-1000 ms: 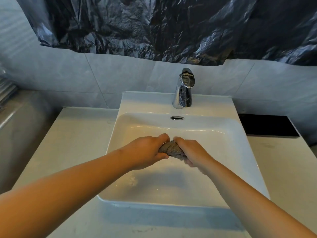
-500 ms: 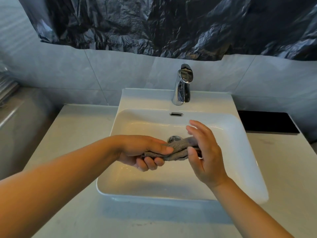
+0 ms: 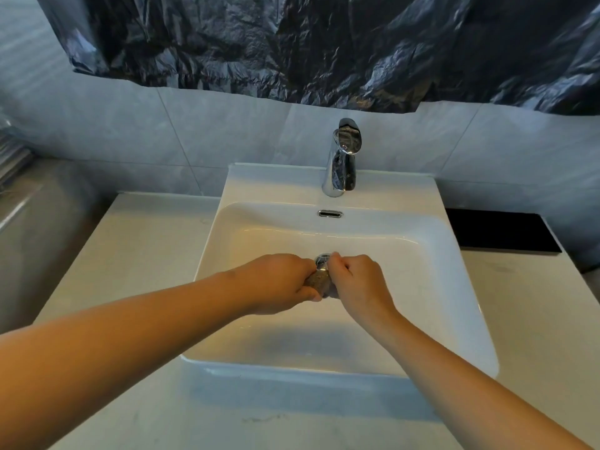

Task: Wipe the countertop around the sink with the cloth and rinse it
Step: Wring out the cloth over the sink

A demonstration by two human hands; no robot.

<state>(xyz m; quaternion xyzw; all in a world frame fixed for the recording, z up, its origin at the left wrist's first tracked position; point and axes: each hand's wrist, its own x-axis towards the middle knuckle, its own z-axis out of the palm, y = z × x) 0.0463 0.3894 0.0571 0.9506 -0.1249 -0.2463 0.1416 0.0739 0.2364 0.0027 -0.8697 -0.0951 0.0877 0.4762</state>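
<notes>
A small grey cloth point(image 3: 319, 280) is bunched tight between both my hands over the middle of the white sink point(image 3: 461, 319). My left hand point(image 3: 279, 282) grips its left end with curled fingers. My right hand point(image 3: 358, 280) grips the right end, fist closed round it. Only a short piece of cloth shows between the two fists. The chrome drain point(image 3: 323, 258) peeks out just behind the hands. The pale countertop point(image 3: 130, 261) runs on both sides of the basin.
A chrome faucet point(image 3: 341, 160) stands at the back of the sink, with no water running and an overflow slot point(image 3: 330, 214) below it. A black flat panel point(image 3: 500, 232) lies at the back right of the counter. Black plastic sheeting point(image 3: 324, 43) hangs on the tiled wall.
Half a second ago my right hand was open beside the stretched cloth. It has now closed on the cloth, and both hands have drawn together with the cloth bunched between them.
</notes>
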